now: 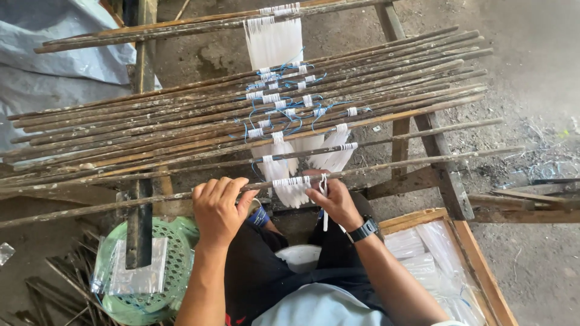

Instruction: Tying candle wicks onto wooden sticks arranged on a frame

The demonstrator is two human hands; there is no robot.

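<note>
Packets [138, 274] (clear) beside left hand [219, 208].

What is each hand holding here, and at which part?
The left hand grips a long wooden stick near its middle, fingers curled over it. The right hand pinches a white strand where it loops over the stick.
</note>
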